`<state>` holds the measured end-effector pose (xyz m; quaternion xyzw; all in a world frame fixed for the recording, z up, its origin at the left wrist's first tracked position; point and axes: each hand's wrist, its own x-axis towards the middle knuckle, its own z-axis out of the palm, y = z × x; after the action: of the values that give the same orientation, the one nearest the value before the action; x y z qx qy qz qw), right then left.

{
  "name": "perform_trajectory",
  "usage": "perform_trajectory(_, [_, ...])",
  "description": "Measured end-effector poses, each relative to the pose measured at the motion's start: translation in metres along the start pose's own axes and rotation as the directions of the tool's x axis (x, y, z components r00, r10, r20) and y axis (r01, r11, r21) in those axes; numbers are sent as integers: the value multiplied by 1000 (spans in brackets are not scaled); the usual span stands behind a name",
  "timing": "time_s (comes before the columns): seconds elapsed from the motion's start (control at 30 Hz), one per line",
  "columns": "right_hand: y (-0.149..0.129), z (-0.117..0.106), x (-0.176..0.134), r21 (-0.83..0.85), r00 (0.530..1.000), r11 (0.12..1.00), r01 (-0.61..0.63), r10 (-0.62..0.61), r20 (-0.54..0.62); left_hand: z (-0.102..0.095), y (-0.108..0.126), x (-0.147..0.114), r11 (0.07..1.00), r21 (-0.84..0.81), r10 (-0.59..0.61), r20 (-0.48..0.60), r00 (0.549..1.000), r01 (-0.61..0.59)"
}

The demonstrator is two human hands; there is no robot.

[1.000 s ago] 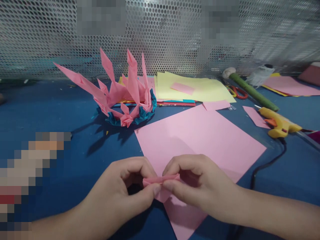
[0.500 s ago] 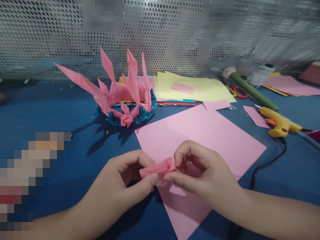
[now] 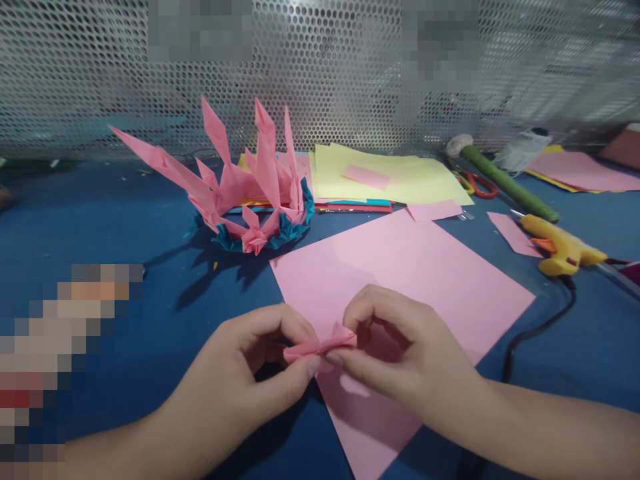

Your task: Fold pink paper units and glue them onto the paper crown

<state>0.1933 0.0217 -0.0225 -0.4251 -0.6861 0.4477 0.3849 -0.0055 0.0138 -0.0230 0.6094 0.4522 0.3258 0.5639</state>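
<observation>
A small folded piece of pink paper (image 3: pixel 323 345) is held between both hands, above a large pink sheet (image 3: pixel 400 267) that lies flat on the blue table. My left hand (image 3: pixel 260 360) pinches its left end between thumb and fingers. On the right end, my right hand (image 3: pixel 395 340) pinches with thumb and forefinger; the other fingers are curled and partly hidden. Beyond my left hand stands a paper crown (image 3: pixel 255 233) with tall pink folded points and a blue folded base.
Behind are yellow sheets (image 3: pixel 390 170), orange-handled scissors (image 3: pixel 483 185) and a green rod (image 3: pixel 507 183). A yellow glue gun (image 3: pixel 567 247) lies at right, its black cord (image 3: pixel 525 320) running toward me. A perforated metal panel (image 3: pixel 325 80) closes the back. The lower left is pixelated.
The folded paper piece has been flattened and turned slightly between my fingers, and both hands have shifted a little. The crown and the other things stay in place.
</observation>
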Motion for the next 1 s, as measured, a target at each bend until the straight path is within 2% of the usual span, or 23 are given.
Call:
perform_trajectory(0.1, [0,-1,0,-89,999,995,38,-35,35,0,-1,0,1000,11,1,12,1000,-1])
perform_trajectory(0.17, [0,0,0,-58,999,998,25,-23,33,1,-1,1,1000,17,-5,19,1000,5])
perform_trajectory(0.3, [2,3,-2,76,998,997,7,-3,-57,1,0,0,1000,18,-15,17,1000,15])
perform_trajectory(0.47, [3,2,-2,-15,994,994,110,-111,-24,0,0,-1,1000,14,-3,29,1000,3])
perform_trajectory(0.63, [0,2,-2,83,998,995,55,-51,-46,0,0,-1,1000,31,5,33,999,-6])
perform_trajectory(0.87, [2,0,1,-35,996,995,91,-92,-23,0,-1,-1,999,49,8,19,1000,-9])
perform_trajectory(1.0, [3,0,3,-71,998,995,66,-66,0,0,-2,0,999,39,14,14,1000,-14])
